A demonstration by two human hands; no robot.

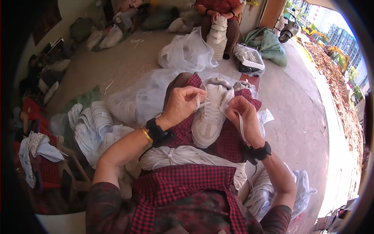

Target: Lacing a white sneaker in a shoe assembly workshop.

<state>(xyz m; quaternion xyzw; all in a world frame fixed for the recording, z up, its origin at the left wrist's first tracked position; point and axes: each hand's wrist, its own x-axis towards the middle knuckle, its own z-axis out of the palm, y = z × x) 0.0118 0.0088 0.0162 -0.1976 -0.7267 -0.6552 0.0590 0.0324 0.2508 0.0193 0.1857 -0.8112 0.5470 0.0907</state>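
A white and beige sneaker [208,121] rests on my lap, toe toward me, on a red and black checked apron [175,181]. White shoelace runs across its tongue. At the shoe's left side my left hand [180,107] pinches one end of the lace between thumb and fingers. My right hand [245,119], close against the shoe's right side, grips the other lace end, which hangs down past the palm. A bundle of white laces [187,156] tied in the middle lies across my lap, nearer to me than the shoe.
Stacked white shoe uppers [93,126] lie at left beside a red plastic chair [48,167]. Clear plastic bags [187,50] spread ahead. Beyond them another person's hands [220,16] rest on a stack of shoes [217,37]. A plastic-wrapped bundle [265,195] lies at my right.
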